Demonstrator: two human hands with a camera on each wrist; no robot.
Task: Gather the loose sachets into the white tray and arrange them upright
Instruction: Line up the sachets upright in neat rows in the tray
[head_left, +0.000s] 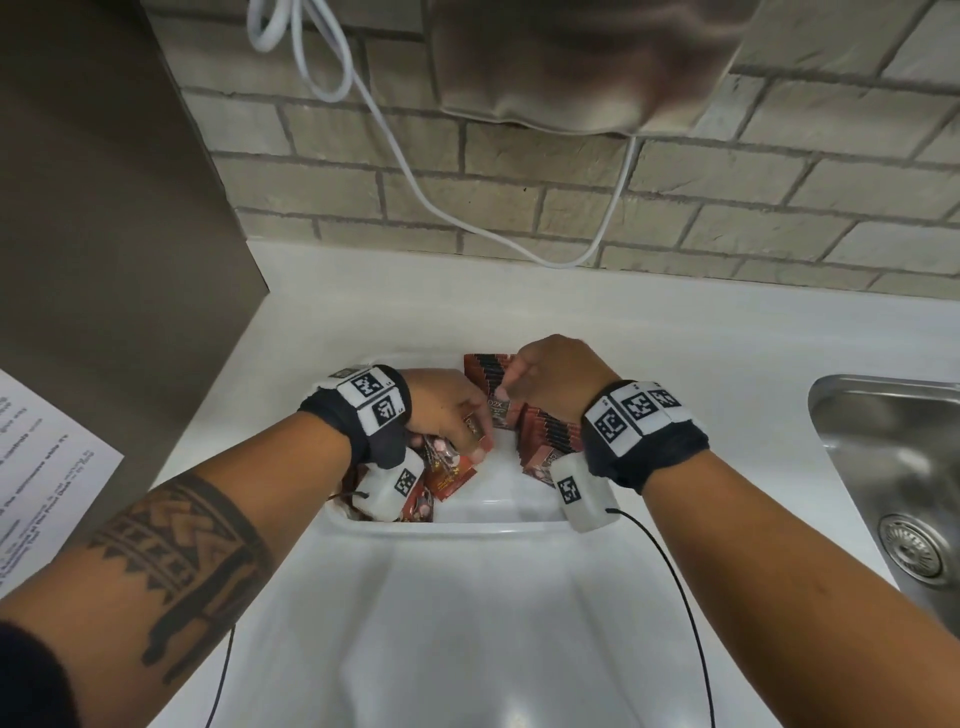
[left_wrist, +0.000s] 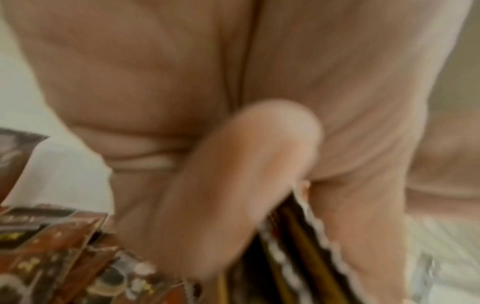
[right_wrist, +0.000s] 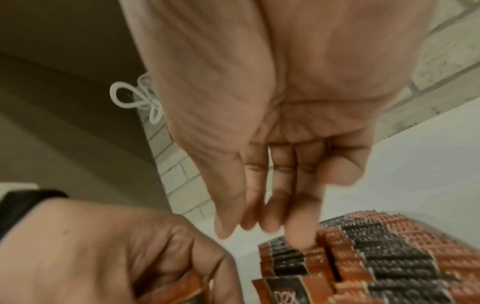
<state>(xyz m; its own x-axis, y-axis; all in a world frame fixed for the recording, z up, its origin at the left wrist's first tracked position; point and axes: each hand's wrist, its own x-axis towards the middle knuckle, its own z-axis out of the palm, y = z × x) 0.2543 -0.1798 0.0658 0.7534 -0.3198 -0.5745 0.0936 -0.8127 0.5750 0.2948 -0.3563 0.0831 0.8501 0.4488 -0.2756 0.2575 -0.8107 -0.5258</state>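
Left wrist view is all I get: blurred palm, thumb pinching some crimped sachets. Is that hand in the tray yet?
Observer: Yes. The head view shows the left hand with its held sachets inside the white tray, over the loose pile on the tray's left side.
Operator: Anything stood up already?
Observer: An upright row runs along the tray's right side.
Operator: Right hand?
Observer: The right hand has its fingers straight, and one of the fingertips touches the row's top edges.
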